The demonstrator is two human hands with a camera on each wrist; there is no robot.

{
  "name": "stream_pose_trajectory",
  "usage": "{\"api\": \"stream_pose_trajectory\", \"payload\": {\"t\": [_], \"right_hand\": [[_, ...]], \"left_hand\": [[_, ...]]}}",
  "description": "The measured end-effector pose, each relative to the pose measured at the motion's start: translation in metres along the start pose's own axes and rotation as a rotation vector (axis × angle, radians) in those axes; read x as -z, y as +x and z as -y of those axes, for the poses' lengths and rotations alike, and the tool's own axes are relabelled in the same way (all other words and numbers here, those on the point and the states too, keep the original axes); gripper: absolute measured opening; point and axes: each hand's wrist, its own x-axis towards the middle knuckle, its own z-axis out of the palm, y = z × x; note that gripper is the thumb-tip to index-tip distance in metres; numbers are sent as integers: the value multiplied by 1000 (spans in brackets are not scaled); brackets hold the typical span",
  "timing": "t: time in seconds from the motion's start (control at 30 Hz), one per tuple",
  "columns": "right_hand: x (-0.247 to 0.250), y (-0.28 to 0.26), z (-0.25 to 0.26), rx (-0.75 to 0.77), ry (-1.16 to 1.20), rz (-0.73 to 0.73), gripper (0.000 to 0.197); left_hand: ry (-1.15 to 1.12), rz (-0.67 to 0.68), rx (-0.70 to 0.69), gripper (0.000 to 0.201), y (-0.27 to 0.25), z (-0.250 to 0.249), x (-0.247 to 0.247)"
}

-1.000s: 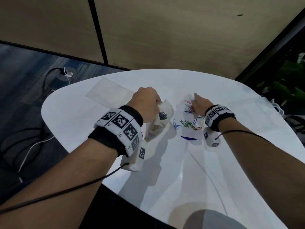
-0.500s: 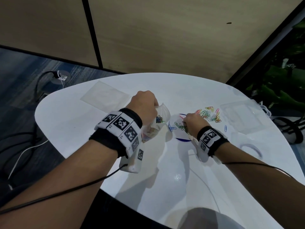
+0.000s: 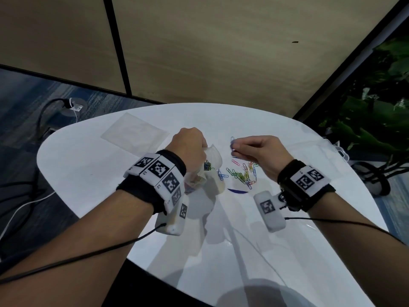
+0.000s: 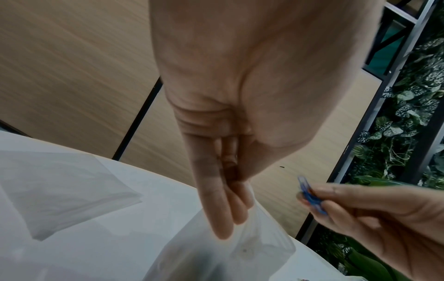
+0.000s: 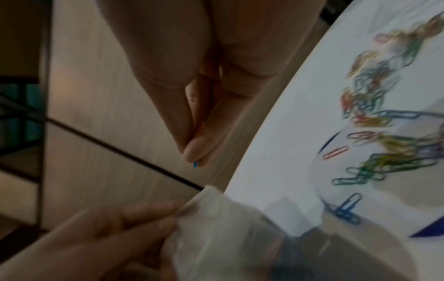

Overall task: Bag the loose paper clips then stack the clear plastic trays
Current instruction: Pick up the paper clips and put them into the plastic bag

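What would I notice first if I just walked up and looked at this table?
Probably the bright heap of colourful paper clips in the middle of the white table. Just above it the right hand pinches blue paper clips in the air, beside the clear bag that the left hand holds up, with clips already inside.

Clear plastic bag (image 3: 210, 165) is hanging upright above the table, mouth facing up and gaping toward the clips, a clump of colored clips already sitting inside; its top edge is being pinched by the left hand (image 3: 190, 147). Blue paper clips (image 4: 310, 194), more than one it seems, are being held in the air just right of the bag mouth, pinched by the right hand (image 3: 259, 149). Loose paper clips (image 3: 242, 173), mixed colors, are lying scattered and tangled on the white table just right of the bag. Clear plastic tray (image 3: 318, 156) is sitting flat at the table's right edge, faint and hard to make out.
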Motion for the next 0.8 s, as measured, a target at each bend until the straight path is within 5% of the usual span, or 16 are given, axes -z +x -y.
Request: {"api": "stream_pose_trajectory", "payload": {"t": [0.07, 0.2, 0.33, 0.43, 0.57, 0.7, 0.8], "right_hand": [[-16, -6, -1, 45, -116, 29, 12], [-36, -13, -9, 282, -758, 101, 10], [-24, 0, 2, 337, -572, -27, 13], [3, 30, -19, 285, -955, -153, 24], [13, 47, -84, -48, -1327, 136, 54], [3, 36, -128, 21, -1489, 321, 70], [10, 15, -139, 222, -1725, 434, 70]], "left_hand": [[16, -9, 4, 33, 1, -1, -2], [-4, -16, 17, 33, 1, -1, -3], [-50, -26, 30, 38, 3, 4, -1], [-59, -32, 24, 37, 5, 8, 0], [-45, -38, 19, 34, 5, 11, 2], [-69, -45, 14, 36, 5, 12, 3], [-71, -44, 10, 37, 5, 11, 2]]}}
